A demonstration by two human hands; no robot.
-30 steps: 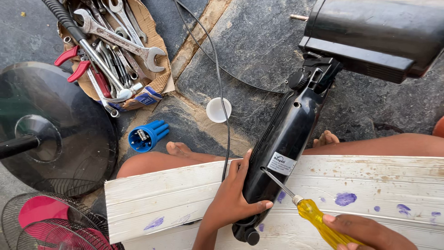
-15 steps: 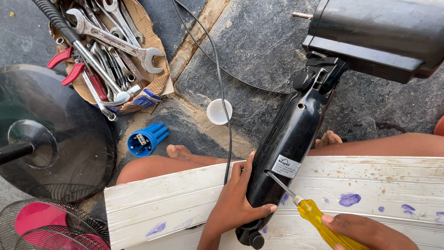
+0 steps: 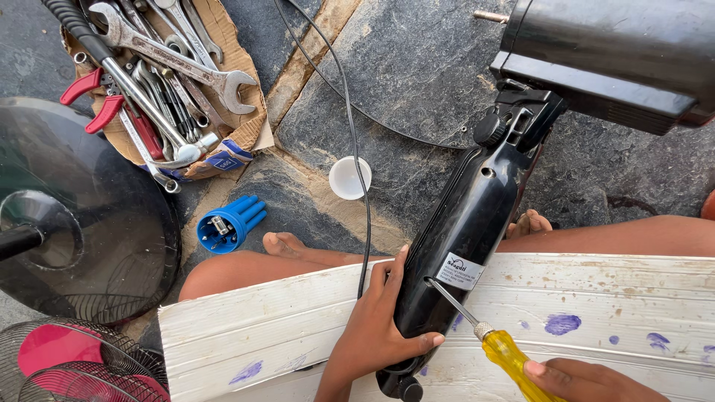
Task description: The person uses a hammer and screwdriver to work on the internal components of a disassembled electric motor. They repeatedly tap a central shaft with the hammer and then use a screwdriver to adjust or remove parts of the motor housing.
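Note:
My left hand grips the lower end of a black plastic fan neck that lies across a white painted board on my lap. The neck runs up to the black motor housing at top right. My right hand holds a yellow-handled screwdriver; its metal tip rests against the neck just below a white label. A thin black cable runs past my left hand.
A cardboard tray of spanners and red-handled pliers lies top left. A round black fan base and a wire fan guard sit at left. A blue plug and a small white cap lie on the stone floor.
The view has shifted slightly. Both hands stay on the fan neck and the screwdriver, the tip still at the label.

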